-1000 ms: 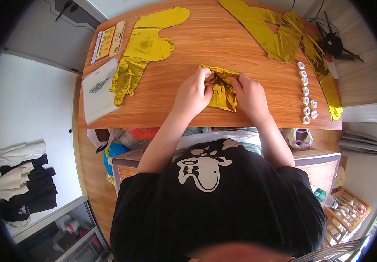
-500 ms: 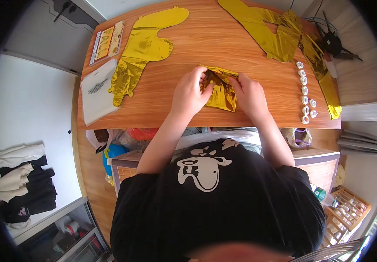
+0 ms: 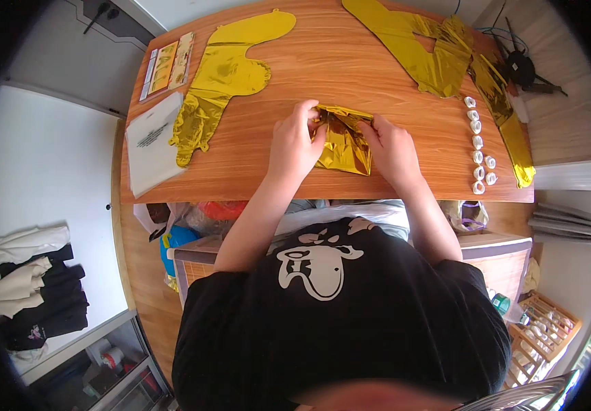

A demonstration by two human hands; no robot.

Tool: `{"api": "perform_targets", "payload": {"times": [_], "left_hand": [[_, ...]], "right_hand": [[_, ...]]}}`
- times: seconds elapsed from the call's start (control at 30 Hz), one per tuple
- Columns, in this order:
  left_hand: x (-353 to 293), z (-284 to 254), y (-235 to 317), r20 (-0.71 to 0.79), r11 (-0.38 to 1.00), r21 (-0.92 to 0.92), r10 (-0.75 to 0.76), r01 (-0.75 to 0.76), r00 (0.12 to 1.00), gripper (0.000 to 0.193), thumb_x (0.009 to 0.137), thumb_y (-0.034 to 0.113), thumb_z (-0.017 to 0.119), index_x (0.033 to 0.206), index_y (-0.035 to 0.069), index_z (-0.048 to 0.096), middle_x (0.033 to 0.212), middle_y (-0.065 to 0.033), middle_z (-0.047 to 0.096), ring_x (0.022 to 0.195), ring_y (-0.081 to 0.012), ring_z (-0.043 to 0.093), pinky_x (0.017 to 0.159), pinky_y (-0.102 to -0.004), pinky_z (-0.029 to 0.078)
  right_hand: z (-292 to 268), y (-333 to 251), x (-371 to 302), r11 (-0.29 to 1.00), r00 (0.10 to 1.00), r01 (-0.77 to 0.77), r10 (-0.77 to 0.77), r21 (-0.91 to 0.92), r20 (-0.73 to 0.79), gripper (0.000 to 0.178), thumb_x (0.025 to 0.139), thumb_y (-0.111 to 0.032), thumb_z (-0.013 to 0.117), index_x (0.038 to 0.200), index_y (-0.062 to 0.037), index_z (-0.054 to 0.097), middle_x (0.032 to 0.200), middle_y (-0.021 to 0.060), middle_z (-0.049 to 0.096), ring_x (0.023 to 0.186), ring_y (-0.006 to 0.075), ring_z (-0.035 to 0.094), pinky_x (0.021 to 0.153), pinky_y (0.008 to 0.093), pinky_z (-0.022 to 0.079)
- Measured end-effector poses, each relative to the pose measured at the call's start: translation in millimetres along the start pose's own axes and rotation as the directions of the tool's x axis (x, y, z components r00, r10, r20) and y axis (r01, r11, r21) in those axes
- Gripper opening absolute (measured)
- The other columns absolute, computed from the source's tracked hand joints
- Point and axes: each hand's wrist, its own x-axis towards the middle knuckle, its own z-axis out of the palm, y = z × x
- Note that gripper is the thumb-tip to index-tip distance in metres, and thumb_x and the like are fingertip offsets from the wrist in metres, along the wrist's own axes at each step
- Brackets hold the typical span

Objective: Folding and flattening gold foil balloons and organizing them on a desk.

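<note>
A folded gold foil balloon (image 3: 344, 140) lies on the wooden table (image 3: 350, 68) just in front of me. My left hand (image 3: 294, 142) pinches its left upper edge, and my right hand (image 3: 392, 147) grips its right edge. Both hands press the foil against the tabletop, so part of it is hidden under my fingers.
A flat gold foil balloon (image 3: 223, 75) lies at the left, beside a white plastic bag (image 3: 151, 140) and a printed card (image 3: 167, 64). More gold foil shapes (image 3: 439, 48) lie at the back right. Several small white rolls (image 3: 480, 151) line the right side, with black cables (image 3: 525, 68) beyond.
My fingers have shifted a little on the foil, and its top edge sits more folded. The hands stay in the same place.
</note>
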Motion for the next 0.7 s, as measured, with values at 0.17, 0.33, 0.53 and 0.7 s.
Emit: {"api": "perform_targets", "payload": {"times": [0.17,0.33,0.53,0.7], "left_hand": [[6.1,-4.4,7.4,0.064,0.997,-0.067,0.053,-0.049,0.997,0.042,0.085,0.007,0.076,0.123,0.006,0.058,0.097,-0.0116,0.076,0.088,-0.0292,0.073,0.08,-0.0452,0.054],[4.3,-6.0,9.1,0.15,0.98,0.006,0.197,-0.2,0.969,0.037,0.088,0.002,0.069,0.121,0.006,0.053,0.096,-0.0116,0.077,0.09,-0.0316,0.073,0.082,-0.0468,0.054],[0.0,-12.4,4.5,0.246,0.992,-0.125,0.025,0.006,0.969,0.037,0.09,-0.003,0.064,0.123,0.003,0.049,0.101,-0.0157,0.076,0.098,-0.0338,0.073,0.08,-0.0428,0.058],[-11.9,-14.7,11.1,0.208,0.991,-0.12,-0.037,0.063,0.977,0.038,0.093,0.002,0.067,0.125,0.002,0.048,0.114,-0.019,0.073,0.105,-0.0351,0.073,0.084,-0.0394,0.059]], "right_hand": [[0.7,-0.1,0.4,1.0,1.0,-0.011,0.011,-0.004,0.006,0.033,0.101,-0.03,0.064,0.09,0.0003,0.061,0.08,0.0253,0.066,0.076,0.0453,0.065,0.063,0.0489,0.05],[2.8,0.6,1.3,1.0,1.0,-0.001,0.001,-0.002,-0.008,0.032,0.101,-0.03,0.065,0.09,0.0,0.06,0.08,0.0247,0.066,0.075,0.0449,0.065,0.064,0.0489,0.05],[1.9,-0.5,-4.0,0.999,0.999,0.035,-0.035,0.011,0.011,0.031,0.101,-0.03,0.065,0.091,-0.0011,0.061,0.074,0.0225,0.064,0.069,0.0431,0.064,0.06,0.0468,0.049],[2.2,-1.9,-7.3,0.997,0.998,0.066,-0.066,0.03,-0.018,0.025,0.099,-0.027,0.066,0.089,-0.0035,0.062,0.074,0.0223,0.067,0.068,0.0435,0.066,0.059,0.0499,0.052]]}}
